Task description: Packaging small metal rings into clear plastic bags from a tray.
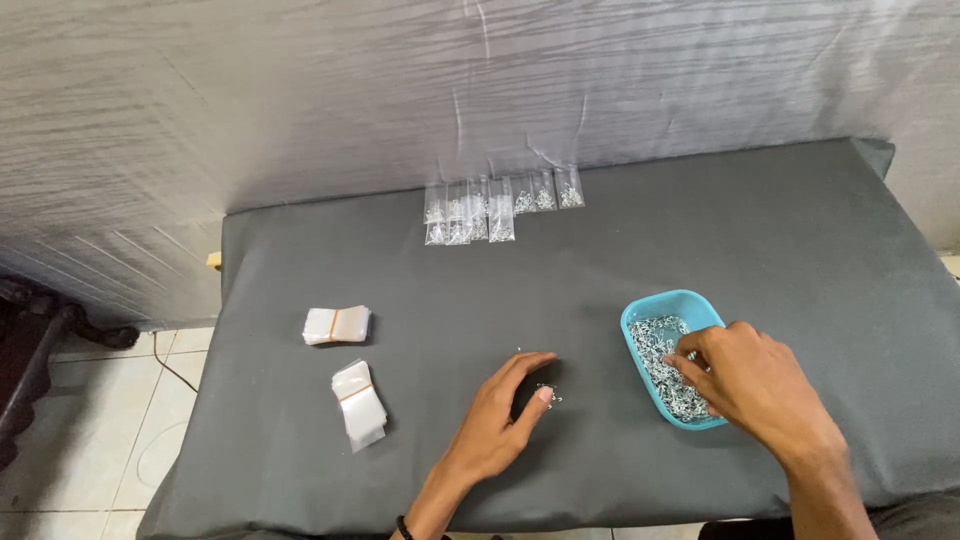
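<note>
Reaching into a small turquoise tray (pixel 640 313) heaped with tiny silver metal pieces (pixel 665 362), the right hand (pixel 752 378) has its fingers curled down among them, though whether it has pinched any I cannot tell. Resting on the grey cloth-covered surface (pixel 760 230) just beside the tray, the left hand (pixel 500 420) lies loosely cupped and holds nothing, with a few loose metal bits (pixel 549 393) at its thumb tip. Two banded stacks of empty clear bags (pixel 348 370) lie further left, and a row of filled bags (pixel 495 205) sits at the far edge by the wall.
</note>
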